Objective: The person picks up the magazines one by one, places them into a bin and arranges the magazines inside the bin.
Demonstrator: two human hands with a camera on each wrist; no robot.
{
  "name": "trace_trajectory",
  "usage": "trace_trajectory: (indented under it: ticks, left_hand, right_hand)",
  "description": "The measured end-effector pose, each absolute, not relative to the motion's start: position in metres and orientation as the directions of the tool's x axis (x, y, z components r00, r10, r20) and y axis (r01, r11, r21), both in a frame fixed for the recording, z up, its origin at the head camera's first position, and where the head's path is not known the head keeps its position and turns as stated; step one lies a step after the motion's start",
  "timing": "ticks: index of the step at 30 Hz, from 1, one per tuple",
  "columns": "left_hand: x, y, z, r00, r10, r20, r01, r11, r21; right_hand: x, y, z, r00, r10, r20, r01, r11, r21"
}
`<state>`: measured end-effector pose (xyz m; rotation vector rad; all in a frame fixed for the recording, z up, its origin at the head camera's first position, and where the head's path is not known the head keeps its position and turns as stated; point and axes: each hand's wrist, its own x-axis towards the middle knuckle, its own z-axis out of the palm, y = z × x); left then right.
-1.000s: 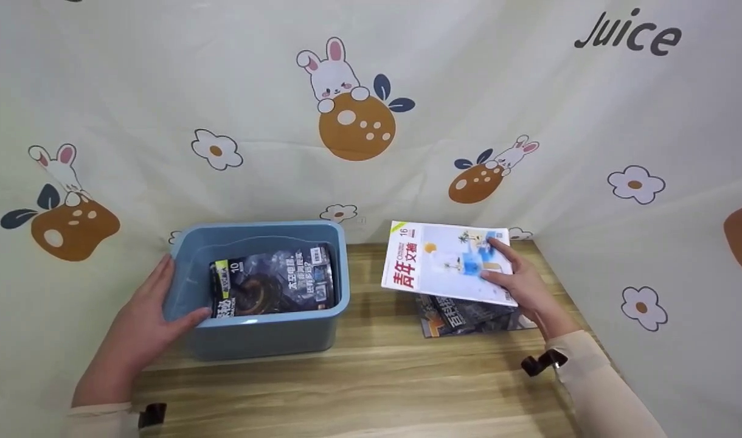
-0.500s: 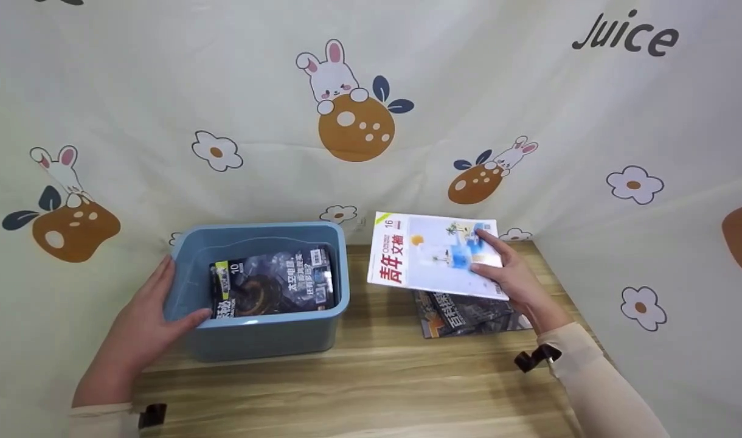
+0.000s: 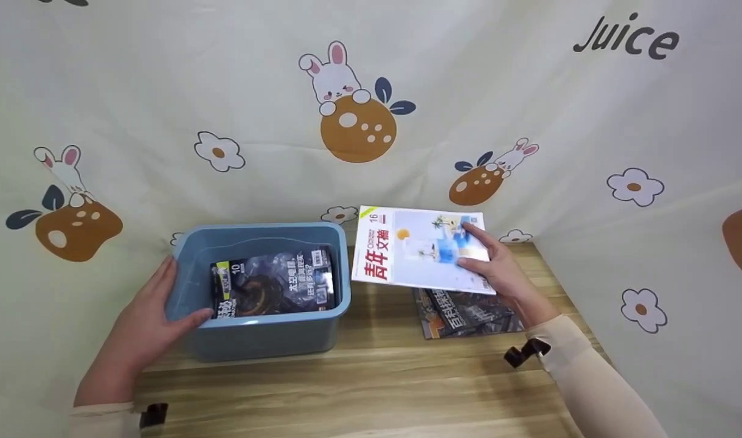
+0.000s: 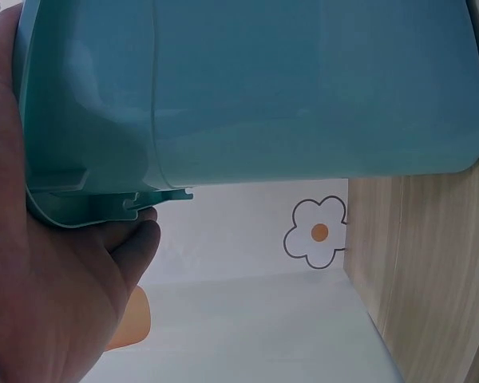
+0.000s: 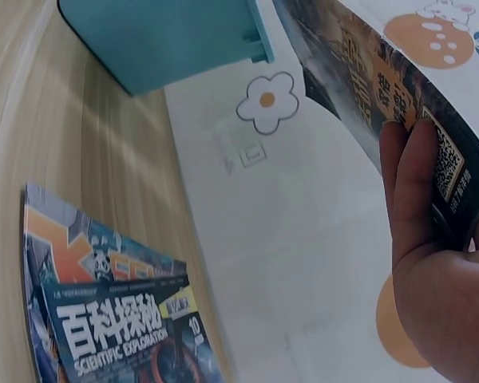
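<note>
My right hand pinches a white magazine by its right edge, thumb on the cover. It is held above the table, close to the right wall of the blue plastic bin. In the right wrist view the magazine's dark underside shows, with fingers against it. My left hand grips the bin's left rim, and the left wrist view shows fingertips curled beneath that rim. Inside the bin lies a dark magazine; whether others lie under it is hidden.
Several dark magazines lie overlapped on the wooden table, partly beneath the held one. Two covers show in the right wrist view. A printed cloth hangs behind and at both sides.
My right hand has carried the white magazine leftward and slightly up, toward the bin, baring more of the table to its right. The left hand and the bin have stayed put.
</note>
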<state>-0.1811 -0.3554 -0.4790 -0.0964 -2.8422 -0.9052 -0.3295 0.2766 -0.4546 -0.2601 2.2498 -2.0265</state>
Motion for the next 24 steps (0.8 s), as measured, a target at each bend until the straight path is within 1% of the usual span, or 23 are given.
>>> trace_trajectory:
  ticks: [8,11,18,20,24]
  left_hand:
    - [-0.181,-0.355,-0.478,-0.985,0.007,0.173,0.105,0.816,0.569]
    - [-0.181,-0.354,-0.478,-0.985,0.007,0.172,0.105,0.817,0.566]
    - [-0.181,-0.355,-0.477,-0.983,0.018,0.184,0.121,0.813,0.569]
    - [-0.181,-0.355,-0.477,-0.982,0.018,0.186,0.122,0.815,0.567]
    - [-0.181,-0.355,-0.476,-0.983,0.018,0.185,0.122,0.815,0.567]
  right_hand:
    - [-0.328,0.254,-0.448,-0.965,-0.263,0.017,-0.024,0.025,-0.999]
    - [-0.329,0.246,-0.445,-0.964,-0.267,0.005,-0.017,0.044,-0.999]
    - [-0.329,0.226,-0.439,-0.968,-0.252,-0.004,-0.033,0.146,-0.989]
    - [-0.329,0.220,-0.437,-0.968,-0.253,0.004,-0.043,0.151,-0.988]
    - [-0.330,0.209,-0.436,-0.962,-0.274,0.002,-0.035,0.112,-0.993]
